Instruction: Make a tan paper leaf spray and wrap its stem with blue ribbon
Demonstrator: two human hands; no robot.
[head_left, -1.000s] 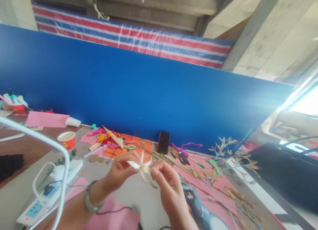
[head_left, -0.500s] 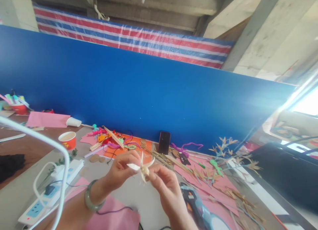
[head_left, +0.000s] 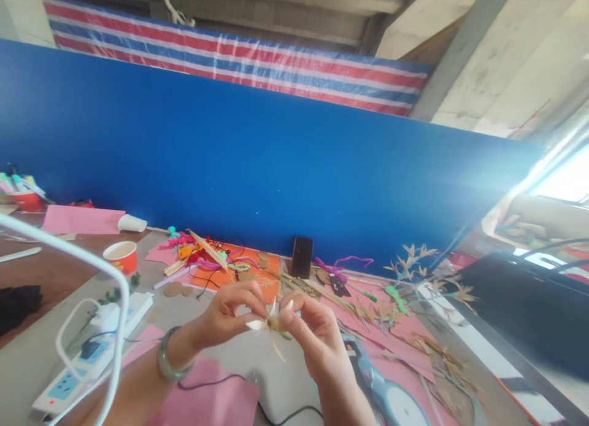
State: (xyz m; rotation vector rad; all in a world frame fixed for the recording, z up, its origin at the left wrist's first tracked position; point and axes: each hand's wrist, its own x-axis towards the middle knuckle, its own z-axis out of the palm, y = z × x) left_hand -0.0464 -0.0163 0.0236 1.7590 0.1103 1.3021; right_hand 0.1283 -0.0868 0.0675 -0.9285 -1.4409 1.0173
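A small pale flower (head_left: 272, 324) with narrow, pointed petals is held above a grey surface (head_left: 285, 377), between a person's two bare hands. The right hand (head_left: 317, 337) keeps its grip pinched on one side of the flower; the left hand (head_left: 230, 312) (a pale bracelet (head_left: 172, 355) circles its wrist) pinches the petals on the other side between thumb and forefinger. Below the left forearm lies pink paper (head_left: 225, 407), crossed by a dark cable (head_left: 214, 382). Beyond the hands, a dark phone (head_left: 302, 258) stands upright before a blue partition (head_left: 276, 143). A red paper cup (head_left: 124, 264) and a white power strip (head_left: 64, 386) sit at the left.
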